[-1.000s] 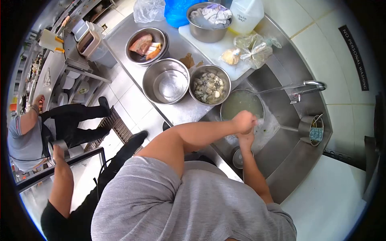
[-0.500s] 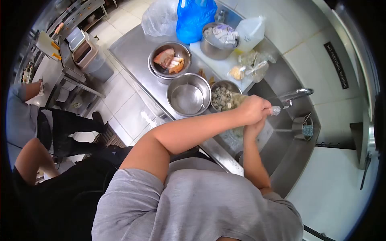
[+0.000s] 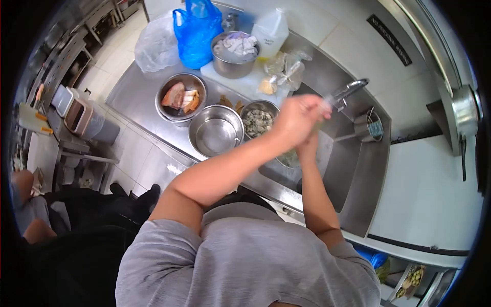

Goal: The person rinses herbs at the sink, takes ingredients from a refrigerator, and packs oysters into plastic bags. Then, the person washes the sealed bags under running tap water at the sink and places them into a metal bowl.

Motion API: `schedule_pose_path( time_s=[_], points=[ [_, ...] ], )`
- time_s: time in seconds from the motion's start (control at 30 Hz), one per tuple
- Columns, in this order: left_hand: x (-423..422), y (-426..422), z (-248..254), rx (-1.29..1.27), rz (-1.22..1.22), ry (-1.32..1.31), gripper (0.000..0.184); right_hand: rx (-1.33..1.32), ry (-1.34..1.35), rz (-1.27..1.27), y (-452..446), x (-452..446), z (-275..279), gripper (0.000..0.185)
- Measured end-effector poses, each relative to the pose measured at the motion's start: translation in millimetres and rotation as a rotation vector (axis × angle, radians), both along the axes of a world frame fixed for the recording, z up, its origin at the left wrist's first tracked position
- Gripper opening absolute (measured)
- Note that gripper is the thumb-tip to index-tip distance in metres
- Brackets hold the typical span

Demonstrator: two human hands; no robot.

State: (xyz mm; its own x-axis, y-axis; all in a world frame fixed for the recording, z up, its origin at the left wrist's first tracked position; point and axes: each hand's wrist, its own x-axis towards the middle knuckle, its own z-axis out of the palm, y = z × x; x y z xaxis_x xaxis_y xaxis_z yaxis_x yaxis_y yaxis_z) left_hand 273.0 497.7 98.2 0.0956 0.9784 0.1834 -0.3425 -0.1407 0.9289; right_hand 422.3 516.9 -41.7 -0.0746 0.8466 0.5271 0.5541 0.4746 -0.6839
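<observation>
A round stainless-steel bowl holding pink-and-white chunks of meat [image 3: 180, 98] sits at left on the brushed-metal desk [image 3: 121, 94], beside a wide silvery steel bowl [image 3: 215, 128]. The meat looks dense, soft and slick, best lifted from beneath or with a full grip around its thickest part. Next to that pair, a smaller steel bowl [image 3: 259, 104] contains grey-and-cream lumps [image 3: 257, 123], seemingly wet, tender and easily torn; the bowl's rim or sides offer the firmer hold.

Farther right, above the sink basin [image 3: 353, 169], the left hand [image 3: 296, 116] curls nearly closed, blurred, around a clear, crinkled piece of plastic [image 3: 326, 107] whose end shows past the fingers. The right hand [image 3: 308, 146] is just below, largely hidden behind the left; how far open it is, and what it has hold of, cannot be told. The plastic appears thin, light and limp, likely slippery if wet, and probably best pinched firmly where it bunches together rather than along a loose, stretchable part. Its full extent and any contents are obscured. At far right, a curved chrome faucet [image 3: 353, 88] stands near the hands.
</observation>
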Motion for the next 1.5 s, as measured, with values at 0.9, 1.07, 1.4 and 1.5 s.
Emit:
schedule_pose_path(
  time_s=[0.9, 1.07, 1.4, 1.5],
  points=[
    [-135.3, 5.5, -124.8, -0.378, 0.953, 0.553, 0.034, 0.143, -0.781, 0.418, 330.6, -37.6, -69.4, 0.028],
    [-115.6, -25.8, -139.3, -0.268, 1.061, 0.778, 0.039, 0.222, -0.874, 0.404, 336.5, -45.7, -77.5, 0.033],
    [-48.6, 35.5, -108.4, 0.070, 0.778, 1.020, 0.024, 0.035, -0.890, 0.521, 339.7, -42.8, -67.0, 0.025],
    [-24.4, 105.6, -105.4, -0.021, 0.570, 1.035, 0.022, 0.189, -0.768, 0.184, 327.8, -30.5, -74.7, 0.024]
  ],
)
